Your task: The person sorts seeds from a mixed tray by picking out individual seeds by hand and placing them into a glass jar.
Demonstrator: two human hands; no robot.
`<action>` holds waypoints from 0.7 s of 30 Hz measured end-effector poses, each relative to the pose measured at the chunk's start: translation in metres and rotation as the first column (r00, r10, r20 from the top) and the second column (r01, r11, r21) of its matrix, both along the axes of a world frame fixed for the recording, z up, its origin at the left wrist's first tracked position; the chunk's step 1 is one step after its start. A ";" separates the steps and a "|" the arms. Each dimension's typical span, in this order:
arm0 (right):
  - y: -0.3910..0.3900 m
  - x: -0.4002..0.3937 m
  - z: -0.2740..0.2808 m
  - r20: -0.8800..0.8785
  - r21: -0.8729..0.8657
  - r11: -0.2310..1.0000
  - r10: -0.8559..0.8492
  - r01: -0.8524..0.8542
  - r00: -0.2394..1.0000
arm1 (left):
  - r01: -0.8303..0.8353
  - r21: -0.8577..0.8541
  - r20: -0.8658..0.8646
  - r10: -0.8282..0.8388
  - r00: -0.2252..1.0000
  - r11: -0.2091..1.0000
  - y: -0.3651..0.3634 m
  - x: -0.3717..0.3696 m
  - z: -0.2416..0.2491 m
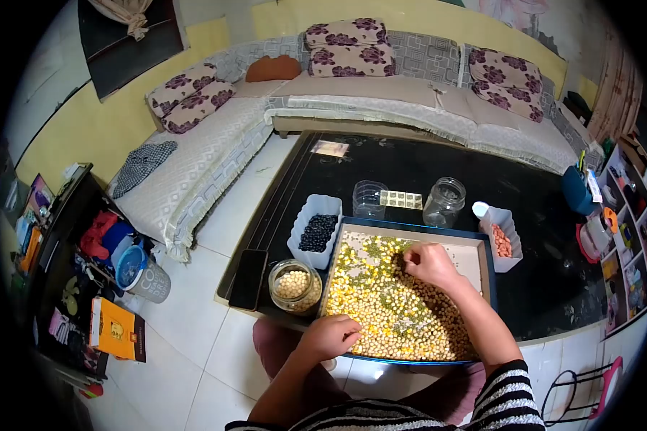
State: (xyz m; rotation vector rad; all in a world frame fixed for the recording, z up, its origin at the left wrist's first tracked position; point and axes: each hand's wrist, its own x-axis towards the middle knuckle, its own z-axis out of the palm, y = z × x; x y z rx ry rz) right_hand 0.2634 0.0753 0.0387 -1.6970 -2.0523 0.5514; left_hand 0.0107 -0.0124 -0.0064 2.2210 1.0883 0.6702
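Note:
A shallow blue-edged box (490, 276) holds a mix of pale round beans (410, 334), yellow corn kernels and small green beans. Over its upper middle, my right hand (430, 264) is closed with the fingertips drawn together; what they hold, if anything, is hidden. My left hand (329, 337) rests at the lower left edge, fingers curled in a pinch near the beans, their contents too small to make out. Left of the box stand an open glass jar (295, 287) with pale beans and a white plastic container (316, 208) of black beans. Right of it, another container (507, 219) holds reddish-pink peanuts.
Behind the box on the black table (266, 194) stand a clear plastic tub (369, 200), a glass jar (446, 202) and a pale compartment tray (401, 200). A dark phone-like slab (249, 279) lies left. A stocked shelf (622, 244) borders the right; a sofa (381, 97) runs behind.

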 end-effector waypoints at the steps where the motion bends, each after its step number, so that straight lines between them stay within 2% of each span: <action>1: -0.003 -0.018 0.014 -0.087 0.092 0.994 0.074 -0.066 0.993 | 0.005 0.005 0.020 -0.005 1.000 1.000 -0.001 0.000 0.001; 2: -0.005 -0.039 0.027 -0.151 0.149 0.984 0.119 -0.096 0.981 | 0.013 0.006 0.012 -0.013 1.000 1.000 0.000 0.000 0.000; 3: -0.005 -0.056 0.033 -0.242 0.236 0.955 0.237 -0.179 0.941 | 0.012 0.007 0.009 -0.012 1.000 1.000 0.001 0.000 -0.002; 6: -0.004 -0.110 0.045 -0.265 0.438 0.838 0.466 -0.325 0.844 | 0.015 0.037 -0.016 -0.014 1.000 0.999 0.000 0.000 -0.004; 8: -0.007 -0.140 0.046 -0.265 0.429 0.819 0.518 -0.381 0.814 | 0.012 0.010 -0.008 -0.012 1.000 1.000 0.000 0.000 -0.002; 9: -0.001 -0.153 0.035 -0.253 0.473 0.770 0.584 -0.428 0.771 | 0.018 0.012 -0.010 -0.018 1.000 1.000 0.000 -0.001 -0.002; 12: -0.005 -0.166 0.028 -0.260 0.445 0.777 0.588 -0.445 0.766 | 0.014 0.012 -0.083 -0.013 0.996 1.000 0.000 0.001 0.001; 15: -0.007 -0.148 0.023 -0.263 0.442 0.801 0.546 -0.404 0.795 | 0.008 0.015 -0.077 -0.007 0.997 1.000 0.000 0.001 0.001; 18: -0.007 -0.102 0.007 -0.359 0.406 0.871 0.430 -0.276 0.828 | 0.007 -0.023 -0.117 -0.010 0.993 1.000 0.000 0.001 0.004; 20: -0.002 -0.061 -0.006 -0.291 0.283 0.936 0.293 -0.211 0.911 | 0.008 -0.045 -0.112 -0.013 0.994 0.999 0.000 0.001 0.005; 21: 0.004 -0.040 -0.021 -0.234 0.286 0.946 0.222 -0.152 0.946 | 0.003 -0.067 -0.115 -0.011 0.993 0.998 0.001 0.001 0.006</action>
